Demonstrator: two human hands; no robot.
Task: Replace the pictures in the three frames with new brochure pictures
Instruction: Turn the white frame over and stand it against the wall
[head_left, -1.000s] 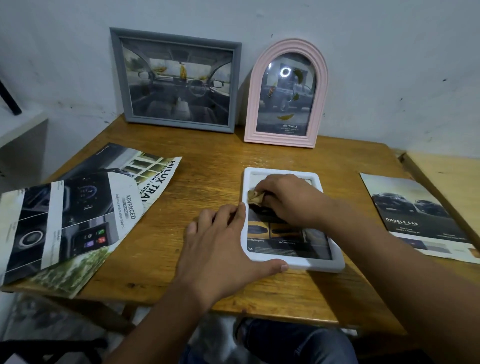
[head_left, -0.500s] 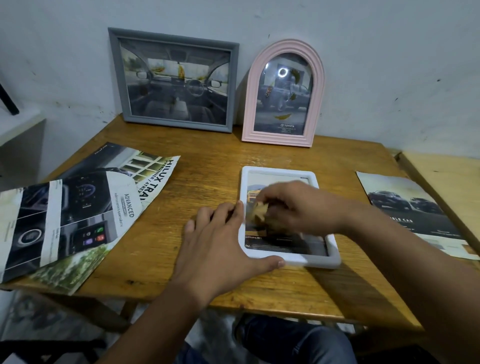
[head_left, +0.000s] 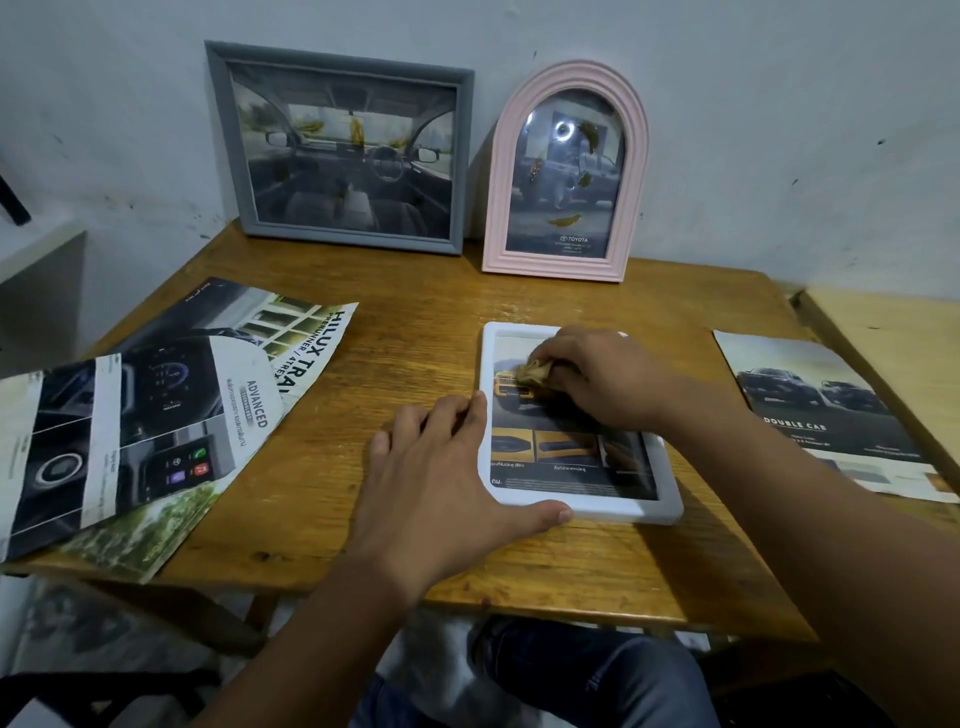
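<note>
on white frame (head_left: 670, 499), right hand (head_left: 602, 379) with crumpled wad (head_left: 531, 372)

Dim, even indoor light — ring-light glare on the pink frame (head_left: 566, 171) — edges bowed.

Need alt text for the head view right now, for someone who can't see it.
A right hand rubs a small crumpled cloth over a white frame lying flat on a wooden table, while the left hand steadies its corner. A grey frame and a pink arched frame lean against the wall behind; brochures lie either side.
</note>
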